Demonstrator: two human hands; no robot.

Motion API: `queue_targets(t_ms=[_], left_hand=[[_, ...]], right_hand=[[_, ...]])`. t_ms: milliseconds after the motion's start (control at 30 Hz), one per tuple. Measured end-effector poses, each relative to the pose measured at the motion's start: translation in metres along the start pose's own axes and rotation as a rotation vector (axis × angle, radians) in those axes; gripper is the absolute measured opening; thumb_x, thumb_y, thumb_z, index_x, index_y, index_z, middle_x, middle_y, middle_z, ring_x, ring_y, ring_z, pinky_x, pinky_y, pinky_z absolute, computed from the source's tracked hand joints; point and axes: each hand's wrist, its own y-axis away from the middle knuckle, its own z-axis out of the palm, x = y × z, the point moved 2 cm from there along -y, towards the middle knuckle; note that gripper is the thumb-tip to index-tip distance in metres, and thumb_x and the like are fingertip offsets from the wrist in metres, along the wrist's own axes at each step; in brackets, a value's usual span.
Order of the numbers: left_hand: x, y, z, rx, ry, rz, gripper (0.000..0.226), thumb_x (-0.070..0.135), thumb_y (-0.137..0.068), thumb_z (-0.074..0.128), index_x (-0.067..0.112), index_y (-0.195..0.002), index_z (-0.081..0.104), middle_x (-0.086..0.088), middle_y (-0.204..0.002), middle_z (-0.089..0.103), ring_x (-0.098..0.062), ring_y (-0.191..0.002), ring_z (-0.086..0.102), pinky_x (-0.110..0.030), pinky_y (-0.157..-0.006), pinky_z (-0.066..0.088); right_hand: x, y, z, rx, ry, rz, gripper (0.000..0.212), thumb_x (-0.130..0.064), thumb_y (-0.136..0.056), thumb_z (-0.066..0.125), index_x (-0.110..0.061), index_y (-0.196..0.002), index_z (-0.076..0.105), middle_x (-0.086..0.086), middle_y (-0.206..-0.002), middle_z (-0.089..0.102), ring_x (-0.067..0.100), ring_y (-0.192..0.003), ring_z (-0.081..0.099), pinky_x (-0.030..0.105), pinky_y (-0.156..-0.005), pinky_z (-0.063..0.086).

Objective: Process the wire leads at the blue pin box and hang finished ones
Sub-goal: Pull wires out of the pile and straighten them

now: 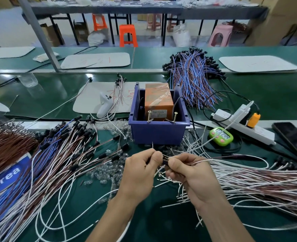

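Head view. Green bench mat [161, 224] in a workshop, a glossy green conveyor belt [57, 88] just beyond it, then a long grey table [144, 9] at the back. Under that table, two orange stools [128, 34] and a pink stool [221, 34].

Counted: one blue pin box [159, 133] at the far edge of the mat, one orange block [159, 100] inside it, two brass pins [149, 116] upright at its near rim. Four pale pads [95, 60] on the belts. Right of the box, one green timer [221, 136], one white power strip [243, 124], one dark phone [292, 140]; left of it, one white controller [104, 105]. Too many loose leads to count: a left heap [48, 163], a right heap [257, 180], a blue-and-brown bundle [193, 79] behind the box. Clear bulbs [100, 173] scattered between.

Just in front of the box, above the mat: one wire lead [214, 158], pinched by both hands. Left hand [140, 173] curled, thumb and forefinger nipping at the black-capped end; right hand [191, 177] gripping the lead just beside it. Long axis roughly left to right, capped end pointing left, tail trailing off right over the right heap.
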Motion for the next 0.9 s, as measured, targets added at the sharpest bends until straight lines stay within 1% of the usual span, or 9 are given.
queue_targets(t_ms=[133, 233, 367, 500, 600, 667, 767, 833, 900], left_hand=[[0.007, 0.001, -0.002, 0.033, -0.115, 0.099, 0.046, 0.038, -0.102, 0.056, 0.028, -0.061, 0.038, 0.011, -0.055, 0.041, -0.008, -0.053, 0.033, -0.016, -0.049, 0.027], [0.005, 0.001, -0.001, 0.047, -0.088, 0.049, 0.047, 0.035, -0.105, 0.057, 0.027, -0.061, 0.043, 0.009, -0.055, 0.046, -0.007, -0.052, 0.037, -0.016, -0.050, 0.029], [0.006, -0.001, -0.001, -0.012, -0.008, 0.048, 0.047, 0.036, -0.107, 0.051, 0.030, -0.061, 0.043, 0.006, -0.056, 0.045, -0.007, -0.053, 0.036, -0.017, -0.050, 0.028], [0.011, 0.001, -0.002, -0.003, -0.101, 0.158, 0.049, 0.055, -0.104, 0.042, 0.031, -0.061, 0.045, 0.010, -0.055, 0.042, -0.010, -0.053, 0.037, -0.021, -0.051, 0.025], [0.010, 0.000, 0.002, -0.002, 0.008, 0.176, 0.059, 0.061, -0.104, 0.045, 0.023, -0.062, 0.060, 0.010, -0.054, 0.055, -0.010, -0.052, 0.050, -0.027, -0.053, 0.040], [0.011, 0.000, 0.006, 0.002, 0.091, 0.154, 0.066, 0.068, -0.102, 0.043, 0.020, -0.061, 0.062, 0.003, -0.055, 0.059, -0.010, -0.051, 0.053, -0.037, -0.052, 0.043], [0.015, 0.002, 0.010, 0.057, 0.136, 0.136, 0.071, 0.080, -0.094, 0.034, 0.026, -0.055, 0.057, 0.009, -0.048, 0.052, -0.004, -0.046, 0.046, -0.027, -0.045, 0.034], [0.017, 0.002, 0.011, 0.088, 0.203, 0.124, 0.060, 0.077, -0.094, 0.041, 0.039, -0.051, 0.058, 0.016, -0.044, 0.048, 0.002, -0.043, 0.043, -0.015, -0.045, 0.031], [0.014, -0.001, 0.012, 0.108, 0.261, 0.098, 0.058, 0.077, -0.092, 0.046, 0.040, -0.049, 0.059, 0.016, -0.043, 0.048, 0.002, -0.043, 0.043, -0.014, -0.045, 0.032]], right_hand=[[-0.004, -0.001, 0.001, 0.003, 0.024, 0.000, 0.005, -0.003, -0.064, 0.080, -0.006, -0.065, 0.076, 0.019, -0.070, 0.069, 0.025, -0.057, 0.068, 0.024, -0.054, 0.057], [-0.006, -0.003, 0.002, 0.023, 0.073, -0.027, 0.016, 0.006, -0.075, 0.076, -0.006, -0.064, 0.075, 0.020, -0.068, 0.067, 0.024, -0.053, 0.066, 0.023, -0.052, 0.056], [-0.011, -0.001, 0.003, -0.028, 0.050, -0.034, 0.006, -0.006, -0.064, 0.079, -0.005, -0.068, 0.075, 0.023, -0.069, 0.068, 0.023, -0.052, 0.065, 0.023, -0.052, 0.056], [-0.010, -0.001, 0.002, -0.082, 0.057, 0.032, 0.008, -0.011, -0.071, 0.076, -0.004, -0.074, 0.074, 0.020, -0.072, 0.069, 0.019, -0.052, 0.063, 0.022, -0.051, 0.054], [-0.009, 0.000, 0.003, -0.135, 0.082, 0.006, 0.013, -0.013, -0.087, 0.071, -0.002, -0.082, 0.072, 0.015, -0.066, 0.064, 0.017, -0.050, 0.054, 0.023, -0.046, 0.044], [-0.007, 0.002, 0.004, -0.159, 0.085, -0.030, 0.020, -0.021, -0.083, 0.074, -0.002, -0.083, 0.071, 0.015, -0.063, 0.061, 0.018, -0.049, 0.049, 0.025, -0.046, 0.037], [-0.007, 0.005, 0.006, -0.198, 0.073, -0.042, 0.018, -0.025, -0.076, 0.077, -0.008, -0.072, 0.072, 0.015, -0.066, 0.064, 0.018, -0.051, 0.055, 0.025, -0.048, 0.041], [-0.005, 0.005, 0.007, -0.230, 0.028, -0.022, 0.015, -0.023, -0.076, 0.077, -0.010, -0.072, 0.073, 0.015, -0.070, 0.067, 0.019, -0.055, 0.062, 0.024, -0.050, 0.048], [-0.004, 0.004, 0.008, -0.252, 0.007, -0.030, 0.008, -0.019, -0.076, 0.077, -0.011, -0.074, 0.076, 0.016, -0.072, 0.069, 0.019, -0.057, 0.064, 0.023, -0.052, 0.052]])
